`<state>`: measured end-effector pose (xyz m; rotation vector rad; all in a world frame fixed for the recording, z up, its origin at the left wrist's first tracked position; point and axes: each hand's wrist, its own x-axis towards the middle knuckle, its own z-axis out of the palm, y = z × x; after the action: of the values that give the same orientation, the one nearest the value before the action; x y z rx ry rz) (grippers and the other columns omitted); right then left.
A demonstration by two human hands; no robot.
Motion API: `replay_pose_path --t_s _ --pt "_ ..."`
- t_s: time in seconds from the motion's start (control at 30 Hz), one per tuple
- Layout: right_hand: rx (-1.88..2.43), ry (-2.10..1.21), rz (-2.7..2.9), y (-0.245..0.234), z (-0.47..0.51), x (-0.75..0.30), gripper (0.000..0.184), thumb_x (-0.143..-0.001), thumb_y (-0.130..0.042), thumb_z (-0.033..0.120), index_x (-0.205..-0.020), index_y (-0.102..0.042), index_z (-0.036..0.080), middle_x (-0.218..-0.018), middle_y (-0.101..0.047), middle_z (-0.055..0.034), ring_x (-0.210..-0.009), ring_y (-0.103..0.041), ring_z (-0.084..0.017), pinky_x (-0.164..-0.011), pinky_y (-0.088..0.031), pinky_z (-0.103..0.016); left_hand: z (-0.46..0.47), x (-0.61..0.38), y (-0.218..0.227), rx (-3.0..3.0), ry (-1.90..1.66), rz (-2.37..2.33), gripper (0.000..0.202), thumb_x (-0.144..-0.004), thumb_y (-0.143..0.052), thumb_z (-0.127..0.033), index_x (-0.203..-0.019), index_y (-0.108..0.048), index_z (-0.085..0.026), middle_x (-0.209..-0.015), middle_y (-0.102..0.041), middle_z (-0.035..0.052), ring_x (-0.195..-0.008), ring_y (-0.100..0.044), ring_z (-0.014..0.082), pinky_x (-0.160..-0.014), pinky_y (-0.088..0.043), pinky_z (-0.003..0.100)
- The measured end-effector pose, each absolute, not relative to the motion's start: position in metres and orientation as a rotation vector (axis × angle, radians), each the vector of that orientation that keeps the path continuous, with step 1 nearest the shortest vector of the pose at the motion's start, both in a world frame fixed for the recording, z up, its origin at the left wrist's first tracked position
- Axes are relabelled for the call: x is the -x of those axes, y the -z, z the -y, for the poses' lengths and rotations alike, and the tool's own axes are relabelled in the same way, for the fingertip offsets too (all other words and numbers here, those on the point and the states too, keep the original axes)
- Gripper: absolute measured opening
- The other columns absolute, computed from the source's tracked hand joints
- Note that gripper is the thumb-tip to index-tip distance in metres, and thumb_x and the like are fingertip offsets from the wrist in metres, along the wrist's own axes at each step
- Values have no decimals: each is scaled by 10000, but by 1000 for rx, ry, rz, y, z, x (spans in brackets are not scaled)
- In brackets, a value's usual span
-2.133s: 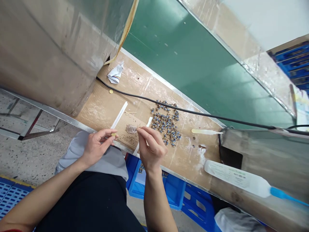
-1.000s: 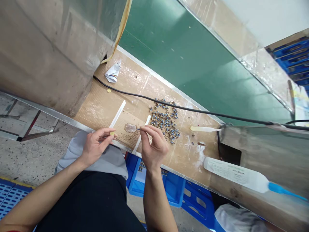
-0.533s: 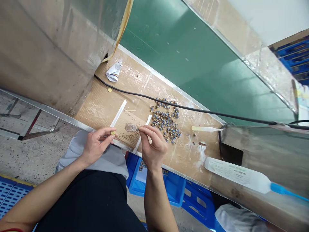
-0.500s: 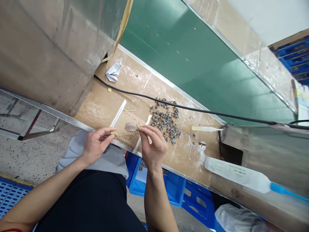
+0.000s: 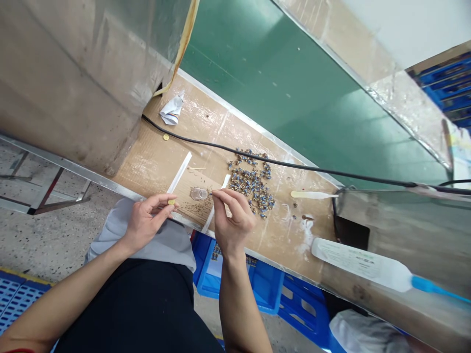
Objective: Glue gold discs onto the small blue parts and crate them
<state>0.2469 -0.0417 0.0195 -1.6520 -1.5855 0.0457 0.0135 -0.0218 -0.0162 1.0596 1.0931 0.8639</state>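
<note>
My left hand (image 5: 149, 220) pinches a small round yellow disc (image 5: 171, 202) between thumb and fingers at the table's front edge. To its right, my right hand (image 5: 233, 218) is closed with thumb and forefinger together, its tips at the right end of a small clear plastic dish (image 5: 199, 193). Whatever sits in that pinch is too small to make out. Many tiny dark bits (image 5: 198, 208) lie scattered on the cardboard below the dish. Just beyond my right hand is a spread of small metal parts with blue pieces (image 5: 250, 181).
A black cable (image 5: 206, 143) crosses the table. Around it lie a crumpled white wrapper (image 5: 171, 110), another yellow disc (image 5: 166, 137), white strips (image 5: 179, 172), a thin stick (image 5: 196, 168) and a pale applicator (image 5: 312, 195). A white bottle (image 5: 360, 264) is at right; a blue bin (image 5: 267, 289) sits below the edge.
The view has shifted very slightly. Both hands keep nearly the same pose and place, the left one still with the yellow disc.
</note>
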Motion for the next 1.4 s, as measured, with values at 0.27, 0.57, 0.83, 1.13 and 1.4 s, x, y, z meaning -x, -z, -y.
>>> replay_pose_path --t_s 0.27,0.57,0.83,1.13,1.4 --pt "1638 4 1553 -17 41 -248 153 -1070 -756 153 -1122 -856 257 -1081 -834 -51 -999 -807 -209 -914 -659 -378 22 -12 8 -1059 -848 -1078 336 -1032 -847 -422 -1296 -846 -214 -1108 -909 71 -979 -892 220 -919 -731 295" --pt "1525 -214 1345 -52 76 -213 231 -1020 -806 112 -1156 -852 292 -1106 -814 -36 -1004 -810 -213 -880 -681 -375 34 -26 -27 -1324 -916 -1077 188 -1014 -885 -275 -1199 -858 -251 -1098 -914 -9 -993 -895 174 -947 -699 220" --pt "1441 -306 1315 -51 86 -194 376 -988 -796 -3 -1209 -839 298 -1135 -816 -24 -1001 -811 -185 -874 -695 -342 35 -28 -39 -1255 -898 -1016 208 -1031 -854 -243 -1239 -851 -237 -1087 -911 9 -949 -894 171 -891 -719 225" --pt "1399 -363 1316 -52 86 -199 391 -985 -785 -22 -1205 -840 296 -1141 -810 -22 -1001 -803 -179 -880 -689 -352 26 -21 -51 -965 -742 -807 212 -1075 -721 -161 -1258 -817 -206 -981 -851 30 -875 -823 137 -825 -692 216" --pt "1410 -336 1354 -54 88 -200 362 -987 -792 7 -1193 -841 300 -1125 -819 -26 -995 -819 -194 -864 -702 -354 24 -17 -51 -1007 -685 -800 263 -1087 -730 -231 -1321 -843 -191 -1008 -859 62 -864 -828 159 -837 -707 252"
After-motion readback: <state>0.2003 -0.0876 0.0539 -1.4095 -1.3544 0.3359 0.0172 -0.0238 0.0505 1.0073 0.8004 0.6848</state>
